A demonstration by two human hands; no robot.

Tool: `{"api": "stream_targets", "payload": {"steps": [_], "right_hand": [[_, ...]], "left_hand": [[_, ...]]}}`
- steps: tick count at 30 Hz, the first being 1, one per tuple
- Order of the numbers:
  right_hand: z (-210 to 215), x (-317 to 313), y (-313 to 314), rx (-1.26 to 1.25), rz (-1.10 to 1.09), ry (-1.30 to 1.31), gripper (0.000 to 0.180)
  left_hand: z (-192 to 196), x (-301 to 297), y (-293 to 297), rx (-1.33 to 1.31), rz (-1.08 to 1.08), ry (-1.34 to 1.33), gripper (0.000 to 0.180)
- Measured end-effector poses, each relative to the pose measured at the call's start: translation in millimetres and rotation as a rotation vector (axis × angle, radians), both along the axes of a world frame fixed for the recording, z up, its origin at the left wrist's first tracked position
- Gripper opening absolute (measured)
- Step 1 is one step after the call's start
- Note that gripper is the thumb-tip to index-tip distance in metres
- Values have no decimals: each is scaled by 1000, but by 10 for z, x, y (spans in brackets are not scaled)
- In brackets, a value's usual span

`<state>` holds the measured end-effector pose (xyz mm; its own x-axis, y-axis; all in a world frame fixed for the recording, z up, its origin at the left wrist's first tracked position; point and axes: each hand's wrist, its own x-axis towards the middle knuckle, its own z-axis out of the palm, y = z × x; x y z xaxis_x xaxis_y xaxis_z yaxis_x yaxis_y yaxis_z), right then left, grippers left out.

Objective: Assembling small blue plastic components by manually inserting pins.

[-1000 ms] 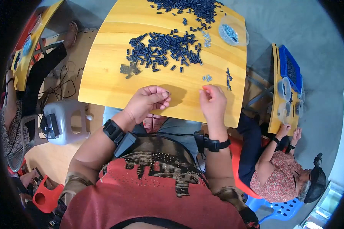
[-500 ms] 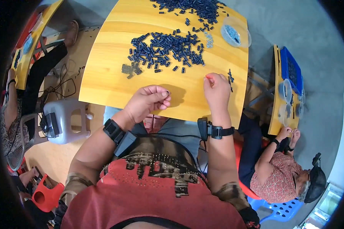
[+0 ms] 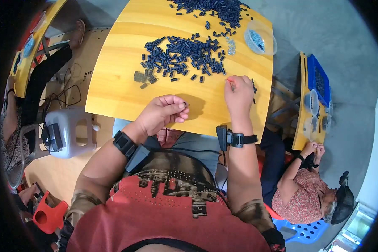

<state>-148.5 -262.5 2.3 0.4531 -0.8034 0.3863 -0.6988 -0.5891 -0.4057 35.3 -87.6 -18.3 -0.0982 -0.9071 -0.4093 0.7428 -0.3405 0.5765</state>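
My left hand (image 3: 166, 111) is over the near edge of the yellow table, thumb and forefinger pinched on a small black piece (image 3: 185, 103) that barely shows between the tips. To its right, my right hand (image 3: 238, 95) is raised over the tabletop with thumb and forefinger together; whatever sits between them is too small to make out. Beyond both hands lies a heap of small black plastic parts (image 3: 182, 56). A few dark slim pieces (image 3: 254, 87) lie by the right wrist, partly covered by the hand.
A second black heap (image 3: 218, 10) covers the table's far end. At the far right stands a clear tub (image 3: 255, 40) of small silvery pieces, with loose ones (image 3: 231, 45) beside it. A co-worker (image 3: 300, 195) sits at another yellow table (image 3: 300, 134) on the right. A grey stool (image 3: 67, 130) stands left.
My right hand has shifted slightly away from me, its fingers still pinched. The left hand stays almost in place, holding the black piece.
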Motion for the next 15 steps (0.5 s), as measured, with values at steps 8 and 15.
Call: {"api": "stream_targets", "payload": {"steps": [8,15], "right_hand": [[-65,130,-130,-10,-55,99,7],[-78,160,-103,-28,-9,113,7]], "left_hand": [[-22,9,20,-24,1,42,16],[-43,11,30,-28,-14,53,17]]}}
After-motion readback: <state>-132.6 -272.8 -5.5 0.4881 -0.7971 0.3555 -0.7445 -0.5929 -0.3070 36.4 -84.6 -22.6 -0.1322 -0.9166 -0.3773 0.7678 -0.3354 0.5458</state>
